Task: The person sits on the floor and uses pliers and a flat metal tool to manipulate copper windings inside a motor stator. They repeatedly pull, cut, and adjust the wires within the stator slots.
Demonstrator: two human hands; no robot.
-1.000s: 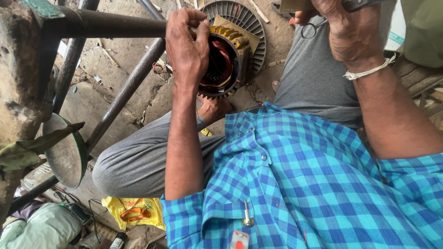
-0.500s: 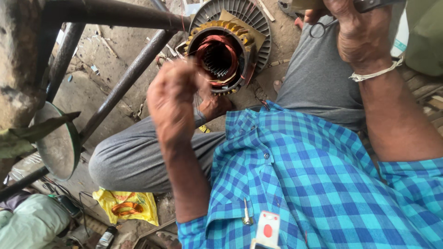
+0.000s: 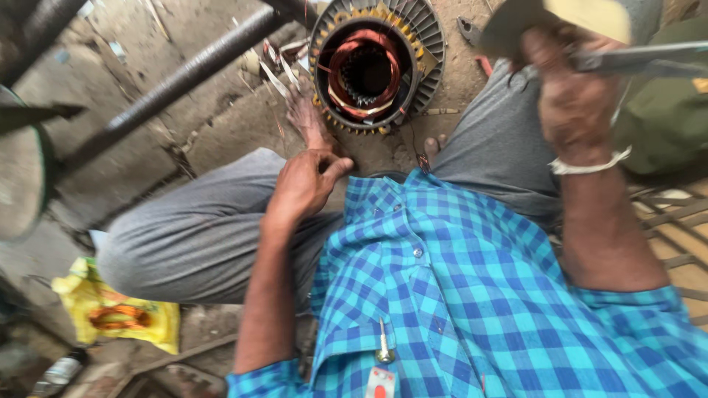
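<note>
A round motor stator with copper-red windings and a finned metal rim lies on the ground between my feet. My left hand rests on my grey trouser leg just below it, fingers loosely apart and holding nothing, close to my bare foot. My right hand, with a white band at the wrist, is raised at the upper right and shut on a grey metal tool that sticks out to the right. A blurred flat beige piece shows just above that hand.
Dark metal bars of a stand cross the upper left, with a round metal disc at the left edge. A yellow plastic bag lies on the dirt floor at lower left. A metal grate is at the right.
My left hand has left the stator's rim and come down onto my thigh. My right hand stays raised with the tool.
</note>
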